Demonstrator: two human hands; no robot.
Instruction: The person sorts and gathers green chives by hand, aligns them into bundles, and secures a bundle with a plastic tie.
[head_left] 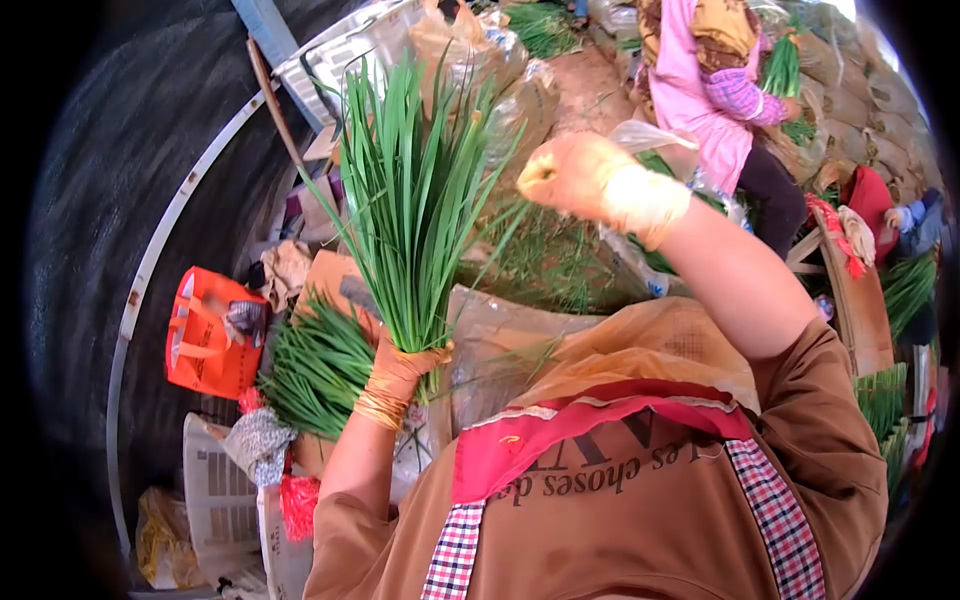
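My left hand, in an orange-tan glove with a band at the wrist, is closed around the base of a bunch of garlic chives. The long flat green leaves fan upward and away from me. Raised to the right, apart from the bunch, is my right hand in a similar glove. Its fingers are curled in, and whatever they may hold is hidden. A pile of garlic chives lies on cardboard just left of my left hand.
An orange-red bag stands at left beside a curved metal rail. Cut leaves litter the ground ahead. At upper right, a person in pink holds more greens. A white crate stands at upper left.
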